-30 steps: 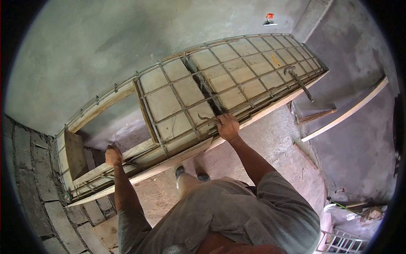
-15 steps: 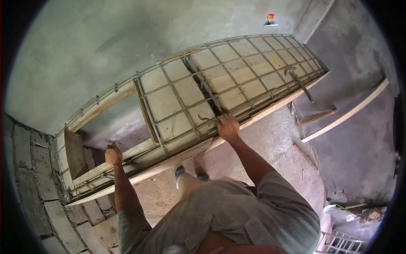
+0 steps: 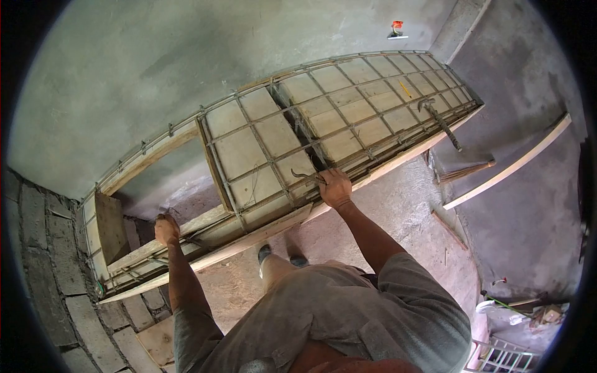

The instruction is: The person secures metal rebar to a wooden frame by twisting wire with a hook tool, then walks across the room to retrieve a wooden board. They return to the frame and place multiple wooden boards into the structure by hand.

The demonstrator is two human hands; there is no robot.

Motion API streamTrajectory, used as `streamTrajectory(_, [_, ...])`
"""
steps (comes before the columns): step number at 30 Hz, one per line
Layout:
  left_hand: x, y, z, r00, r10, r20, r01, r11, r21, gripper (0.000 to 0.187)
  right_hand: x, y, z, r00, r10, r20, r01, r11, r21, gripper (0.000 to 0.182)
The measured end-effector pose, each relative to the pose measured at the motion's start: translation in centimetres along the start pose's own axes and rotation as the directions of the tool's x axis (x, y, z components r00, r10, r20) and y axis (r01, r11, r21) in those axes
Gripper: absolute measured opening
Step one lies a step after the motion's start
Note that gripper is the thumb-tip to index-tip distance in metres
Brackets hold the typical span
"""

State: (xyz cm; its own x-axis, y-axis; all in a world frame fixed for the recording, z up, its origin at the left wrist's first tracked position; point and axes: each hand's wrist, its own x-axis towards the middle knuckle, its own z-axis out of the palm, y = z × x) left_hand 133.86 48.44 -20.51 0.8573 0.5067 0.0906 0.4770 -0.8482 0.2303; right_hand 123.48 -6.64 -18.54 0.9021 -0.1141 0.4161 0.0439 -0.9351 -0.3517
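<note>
My left hand [image 3: 166,230] is closed at the front plank of the rectangular opening [image 3: 180,183], and thin wires [image 3: 172,212] poke out above the fist. Wrapped round a dark metal tool with curved, pincer-like arms [image 3: 303,175], my right hand [image 3: 336,188] rests at the front edge of the formwork. Under and around it runs a grid of steel rebar [image 3: 264,148] laid over pale boards [image 3: 236,152]. A dark gap [image 3: 298,127] between boards ends near my right fingers.
A claw hammer [image 3: 443,126] lies across the rebar at the right, near a yellow pencil [image 3: 405,89]. Plastered wall [image 3: 149,74] stands behind; block wall [image 3: 53,248] is at left. A long timber strip [image 3: 510,163] leans at right, and a ladder [image 3: 507,357] lies lower right.
</note>
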Motion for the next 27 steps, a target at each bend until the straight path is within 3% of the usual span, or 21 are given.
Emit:
streamTrajectory(4, [-0.2, 0.3, -0.3, 1.000, -0.007, -0.003, 0.007, 1.000, 0.011, 0.037, 0.0, 0.0, 0.1, 0.999, 0.036, 0.038, -0.037, 0.999, 0.005, 0.020])
streamTrajectory(10, [0.0, 0.1, 0.0, 1.000, -0.001, -0.013, 0.001, 1.000, 0.030, 0.037, 0.1, 0.0, 0.0, 0.999, -0.024, -0.032, 0.024, 1.000, 0.001, 0.020])
streamTrajectory(12, [0.0, 0.1, 0.1, 1.000, 0.008, -0.015, -0.007, 0.999, 0.045, 0.037, 0.0, 0.1, 0.2, 1.000, 0.011, 0.022, -0.011, 1.000, -0.006, 0.020])
streamTrajectory(21, [-0.3, 0.2, -0.3, 1.000, 0.000, -0.021, 0.000, 0.999, -0.032, 0.037, 0.0, 0.1, 0.1, 1.000, 0.007, 0.016, -0.007, 1.000, 0.010, 0.019])
streamTrajectory(27, [-0.6, 0.9, -0.9, 0.999, -0.002, -0.035, 0.003, 1.000, 0.030, 0.037, 0.1, -0.2, -0.3, 1.000, -0.004, -0.006, 0.004, 1.000, 0.013, 0.019])
